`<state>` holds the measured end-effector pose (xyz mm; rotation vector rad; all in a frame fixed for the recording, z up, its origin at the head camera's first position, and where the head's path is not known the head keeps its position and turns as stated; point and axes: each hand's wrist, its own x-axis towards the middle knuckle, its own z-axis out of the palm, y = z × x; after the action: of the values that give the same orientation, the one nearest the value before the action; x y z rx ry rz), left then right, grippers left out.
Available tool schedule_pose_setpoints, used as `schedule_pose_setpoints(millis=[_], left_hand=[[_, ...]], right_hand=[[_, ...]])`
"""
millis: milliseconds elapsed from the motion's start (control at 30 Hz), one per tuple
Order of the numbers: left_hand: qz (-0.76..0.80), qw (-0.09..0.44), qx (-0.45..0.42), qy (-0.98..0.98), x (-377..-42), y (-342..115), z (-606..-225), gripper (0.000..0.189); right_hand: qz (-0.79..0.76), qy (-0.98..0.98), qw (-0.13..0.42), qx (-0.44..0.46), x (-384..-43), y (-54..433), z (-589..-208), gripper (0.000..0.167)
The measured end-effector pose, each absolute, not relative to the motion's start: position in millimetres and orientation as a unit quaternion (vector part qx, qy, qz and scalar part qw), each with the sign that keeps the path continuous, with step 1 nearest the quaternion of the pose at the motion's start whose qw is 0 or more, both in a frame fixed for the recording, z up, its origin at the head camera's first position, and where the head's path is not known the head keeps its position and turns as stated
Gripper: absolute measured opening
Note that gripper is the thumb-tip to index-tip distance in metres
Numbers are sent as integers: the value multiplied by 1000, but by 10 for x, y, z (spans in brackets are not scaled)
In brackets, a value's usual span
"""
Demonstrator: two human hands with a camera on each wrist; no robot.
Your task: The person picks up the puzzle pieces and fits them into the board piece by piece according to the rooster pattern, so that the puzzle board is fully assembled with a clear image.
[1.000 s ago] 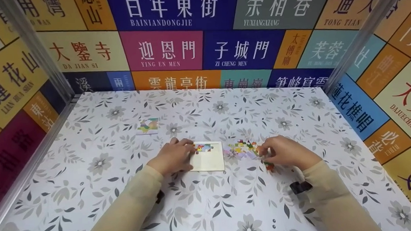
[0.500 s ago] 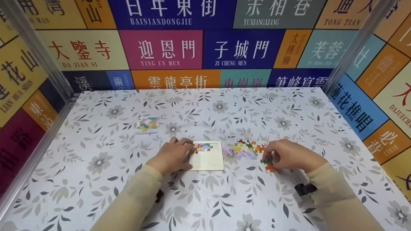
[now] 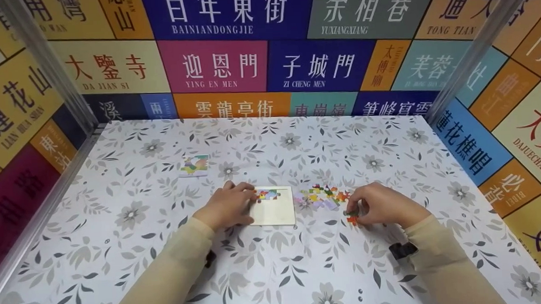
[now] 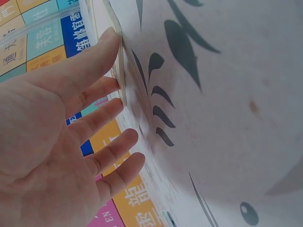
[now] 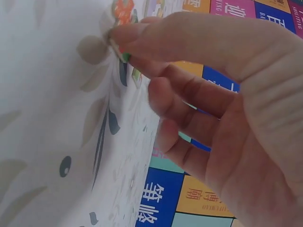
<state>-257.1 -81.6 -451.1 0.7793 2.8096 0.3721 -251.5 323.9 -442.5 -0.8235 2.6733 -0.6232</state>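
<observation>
right hand (image 3: pixel 384 205) has shifted nearer, pinching a puzzle piece (image 5: pixel 123 54); left hand (image 3: pixel 228 206) stays spread.

Back wall (image 3: pixel 213 65): bright blocks with big writing.
Table (image 3: pixel 276 279): white, with gray flowers and leaves.
Corner poles (image 3: pixel 473 47): see-through, one on each side.

table (image 3: pixel 266 271): white, floral | pale tray (image 3: pixel 273 214) | loose puzzle pieces (image 3: pixel 331 204) | small colourful picture (image 3: pixel 194 166)
</observation>
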Motion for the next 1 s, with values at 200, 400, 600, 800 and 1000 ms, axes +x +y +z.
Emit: schedule_pose_setpoints(millis=[200,400,600,800,1000], left_hand=[[123,104,264,951,-2585,-816,-4485,53],[124,110,254,953,-2584,-806,-4508,52],[117,103,257,954,-2570,-800,-4530,50],[117,98,259,954,-2553,-810,-4528,48],[121,101,252,955,-2560,-802,-4520,49]], right_hand=[[-212,930,134,-269,-2524,3216,-4410,21],[-209,930,127,-273,-2544,3199,-4403,21],[-211,926,95,-299,-2544,3179,-4410,22],[-217,920,77,-318,-2533,3154,-4430,22],[-205,926,61,-312,-2537,3121,-4429,17]])
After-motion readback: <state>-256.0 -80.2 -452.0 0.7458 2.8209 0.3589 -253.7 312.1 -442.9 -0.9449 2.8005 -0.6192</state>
